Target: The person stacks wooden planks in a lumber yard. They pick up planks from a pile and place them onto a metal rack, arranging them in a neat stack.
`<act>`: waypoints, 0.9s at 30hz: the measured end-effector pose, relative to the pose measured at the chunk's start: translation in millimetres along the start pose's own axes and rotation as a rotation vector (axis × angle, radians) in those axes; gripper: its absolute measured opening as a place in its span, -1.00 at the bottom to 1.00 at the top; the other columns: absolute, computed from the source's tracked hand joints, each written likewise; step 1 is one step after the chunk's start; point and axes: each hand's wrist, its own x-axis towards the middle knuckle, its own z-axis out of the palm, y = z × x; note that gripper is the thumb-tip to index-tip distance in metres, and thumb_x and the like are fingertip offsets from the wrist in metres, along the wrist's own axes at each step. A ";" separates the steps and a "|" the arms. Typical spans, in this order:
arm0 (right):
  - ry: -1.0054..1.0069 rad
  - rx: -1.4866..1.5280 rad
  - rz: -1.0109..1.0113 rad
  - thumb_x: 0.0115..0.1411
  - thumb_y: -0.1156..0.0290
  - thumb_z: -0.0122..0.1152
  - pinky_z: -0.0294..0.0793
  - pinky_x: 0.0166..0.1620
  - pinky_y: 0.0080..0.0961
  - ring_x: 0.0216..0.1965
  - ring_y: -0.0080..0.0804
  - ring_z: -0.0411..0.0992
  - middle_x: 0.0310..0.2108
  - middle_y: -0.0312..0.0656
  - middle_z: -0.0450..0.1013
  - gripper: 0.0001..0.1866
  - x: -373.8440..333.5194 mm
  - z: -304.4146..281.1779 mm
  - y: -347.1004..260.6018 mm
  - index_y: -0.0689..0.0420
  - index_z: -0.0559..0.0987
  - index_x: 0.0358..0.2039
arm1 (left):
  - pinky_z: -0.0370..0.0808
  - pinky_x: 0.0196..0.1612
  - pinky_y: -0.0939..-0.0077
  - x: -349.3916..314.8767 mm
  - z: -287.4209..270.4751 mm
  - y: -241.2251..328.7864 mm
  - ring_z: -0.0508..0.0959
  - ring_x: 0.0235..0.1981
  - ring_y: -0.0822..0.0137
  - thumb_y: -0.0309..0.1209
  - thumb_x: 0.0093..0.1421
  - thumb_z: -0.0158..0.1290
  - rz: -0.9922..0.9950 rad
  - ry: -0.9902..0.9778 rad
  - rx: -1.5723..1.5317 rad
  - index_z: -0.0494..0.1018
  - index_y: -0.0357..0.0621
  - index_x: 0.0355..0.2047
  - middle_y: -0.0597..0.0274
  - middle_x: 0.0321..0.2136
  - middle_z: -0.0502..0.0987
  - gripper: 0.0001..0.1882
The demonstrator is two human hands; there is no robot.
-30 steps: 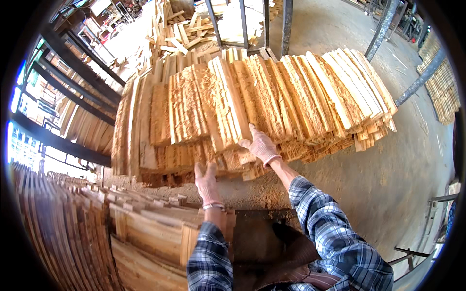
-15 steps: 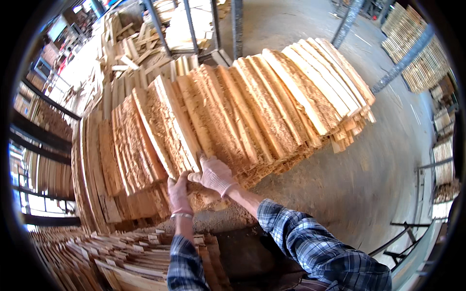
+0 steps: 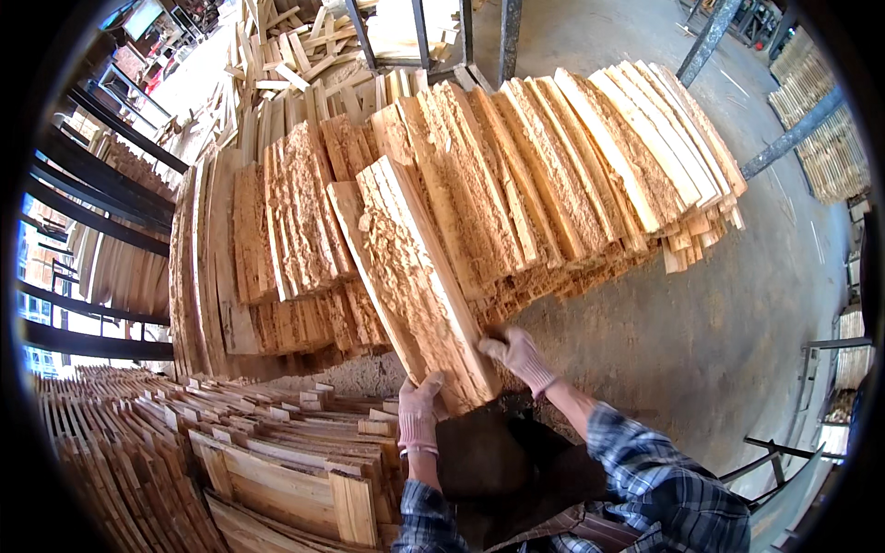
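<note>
A long rough-barked wood slab (image 3: 415, 276) is lifted off the leaning pile of slabs (image 3: 553, 175), its near end low in front of me. My left hand (image 3: 419, 413), in a pale glove, grips the slab's near end from the left underside. On the right edge of the same end is my gloved right hand (image 3: 518, 358), closed on it. Both plaid sleeves come up from the lower edge. The slab tilts away and up toward the pile.
Flat stacked boards (image 3: 230, 452) lie at lower left. Dark metal rack rails (image 3: 92, 184) run along the left. Bare concrete floor (image 3: 719, 313) spreads to the right, with metal posts (image 3: 793, 138) and another wood stack (image 3: 830, 129) at far right.
Both hands have pulled one slab out of the pile toward me; its near end is lower and closer than before. The view has shifted down and right.
</note>
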 end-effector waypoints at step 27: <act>0.100 0.475 0.420 0.33 -0.17 0.15 0.56 -0.06 -0.39 -0.14 -0.38 0.58 -0.14 -0.06 0.61 -0.29 -390.6 59.5 104.2 0.33 0.59 0.04 | 0.66 -0.02 0.26 -341.4 -63.4 -207.9 0.63 -0.05 0.13 -0.56 0.23 0.16 -0.243 -0.347 -0.387 0.24 -0.30 0.29 0.02 0.05 0.53 -0.37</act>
